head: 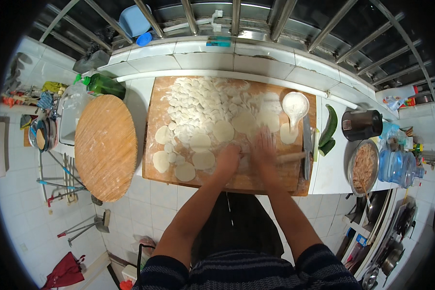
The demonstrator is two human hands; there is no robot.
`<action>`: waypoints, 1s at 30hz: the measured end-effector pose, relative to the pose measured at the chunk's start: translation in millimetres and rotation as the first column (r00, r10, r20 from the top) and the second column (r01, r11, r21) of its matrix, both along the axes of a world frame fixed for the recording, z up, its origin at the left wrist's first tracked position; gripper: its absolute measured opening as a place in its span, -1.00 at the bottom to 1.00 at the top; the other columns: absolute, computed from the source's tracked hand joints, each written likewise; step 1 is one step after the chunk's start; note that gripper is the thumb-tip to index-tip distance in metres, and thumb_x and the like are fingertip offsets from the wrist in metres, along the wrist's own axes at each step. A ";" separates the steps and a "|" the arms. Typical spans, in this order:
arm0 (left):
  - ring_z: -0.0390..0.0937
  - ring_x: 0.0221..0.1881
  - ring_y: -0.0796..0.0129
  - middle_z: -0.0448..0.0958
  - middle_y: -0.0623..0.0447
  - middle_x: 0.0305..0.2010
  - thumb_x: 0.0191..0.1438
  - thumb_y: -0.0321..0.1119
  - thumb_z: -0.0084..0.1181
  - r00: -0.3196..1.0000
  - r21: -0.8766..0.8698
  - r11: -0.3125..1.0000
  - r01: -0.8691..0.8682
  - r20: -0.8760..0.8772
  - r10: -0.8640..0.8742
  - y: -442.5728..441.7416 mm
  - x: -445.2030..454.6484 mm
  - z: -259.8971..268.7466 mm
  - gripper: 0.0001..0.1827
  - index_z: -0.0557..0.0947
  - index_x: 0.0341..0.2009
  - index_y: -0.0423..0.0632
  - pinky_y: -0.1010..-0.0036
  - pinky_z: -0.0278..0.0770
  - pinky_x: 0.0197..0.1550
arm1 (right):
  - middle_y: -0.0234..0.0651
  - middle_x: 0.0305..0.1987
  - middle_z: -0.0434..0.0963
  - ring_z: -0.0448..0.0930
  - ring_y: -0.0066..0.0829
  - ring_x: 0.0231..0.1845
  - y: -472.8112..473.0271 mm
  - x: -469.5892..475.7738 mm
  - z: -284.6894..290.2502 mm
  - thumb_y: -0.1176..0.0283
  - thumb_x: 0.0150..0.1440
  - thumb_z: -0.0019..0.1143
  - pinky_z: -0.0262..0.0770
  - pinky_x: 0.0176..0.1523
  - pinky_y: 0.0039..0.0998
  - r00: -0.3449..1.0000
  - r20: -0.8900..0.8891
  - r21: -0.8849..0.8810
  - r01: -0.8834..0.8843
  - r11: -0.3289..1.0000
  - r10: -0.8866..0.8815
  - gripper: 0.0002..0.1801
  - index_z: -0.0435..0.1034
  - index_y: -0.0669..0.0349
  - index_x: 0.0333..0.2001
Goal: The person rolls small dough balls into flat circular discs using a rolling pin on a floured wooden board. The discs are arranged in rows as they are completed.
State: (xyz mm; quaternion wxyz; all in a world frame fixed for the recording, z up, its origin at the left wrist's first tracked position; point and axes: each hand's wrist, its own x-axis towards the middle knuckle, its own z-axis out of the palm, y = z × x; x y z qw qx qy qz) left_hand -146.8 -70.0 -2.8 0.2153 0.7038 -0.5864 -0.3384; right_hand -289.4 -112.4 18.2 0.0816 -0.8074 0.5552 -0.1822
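At the front of a floured wooden board (286,181), my right hand (265,145) lies with its fingers stretched forward, blurred by motion. A wooden rolling pin (291,157) sticks out to the right from under its palm. Close by on the left is my left hand (229,157), its fingers curled down; what they hold is hidden. Round dough wrappers (223,131) lie flat beyond and left of my hands. Small dough pieces (169,147) sit among the left ones. Many dumplings (195,101) crowd the back left of the board.
A white scoop of flour (295,103) and a knife (306,148) lie at the board's right side. Further right are a cut cucumber (328,127), a dark container (361,124) and a metal bowl of filling (364,166). A round wooden board (106,148) stands left.
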 end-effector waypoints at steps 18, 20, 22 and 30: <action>0.48 -0.17 -0.10 0.55 -0.17 -0.29 -0.04 -0.32 0.12 0.990 -0.070 0.988 -0.135 -0.038 0.133 6.6 40.3 5.9 -0.78 0.63 -0.29 -0.13 0.13 0.41 -0.08 | -0.07 0.38 0.15 0.09 -0.11 0.43 103.2 -43.4 13.8 0.26 0.18 -0.06 -0.09 0.42 -0.06 0.996 -0.064 0.281 -0.040 0.959 0.060 -0.37 0.12 0.29 0.28; 0.47 -0.13 -0.08 0.55 -0.16 -0.27 -0.03 -0.33 0.12 0.990 -0.041 0.989 -0.144 -0.006 0.144 0.1 48.4 8.6 -0.78 0.64 -0.27 -0.13 0.14 0.41 -0.07 | -0.07 0.37 0.16 0.09 -0.12 0.43 108.0 -48.2 15.1 0.25 0.18 -0.08 -0.09 0.43 -0.07 0.997 -0.050 0.267 -0.043 0.963 0.058 -0.38 0.13 0.30 0.27; 0.46 -0.11 -0.07 0.55 -0.16 -0.26 -0.02 -0.33 0.11 0.979 -0.048 0.978 -0.205 -0.026 0.203 -6.2 47.9 5.4 -0.78 0.64 -0.28 -0.13 0.14 0.40 -0.04 | -0.06 0.36 0.17 0.10 -0.13 0.43 105.3 -48.4 12.1 0.26 0.19 -0.10 -0.10 0.43 -0.08 0.997 -0.052 0.246 -0.042 0.968 0.057 -0.39 0.13 0.30 0.27; 0.45 -0.06 -0.08 0.48 -0.21 -0.06 0.02 -0.35 0.11 0.988 0.028 0.999 0.045 -0.149 -0.040 21.7 -33.3 -2.0 -0.76 0.59 -0.19 -0.13 0.15 0.42 -0.05 | -0.06 0.37 0.15 0.10 -0.11 0.42 107.7 -49.7 9.9 0.31 0.16 -0.06 -0.07 0.43 -0.09 0.997 -0.073 0.265 -0.010 0.964 0.030 -0.38 0.12 0.34 0.27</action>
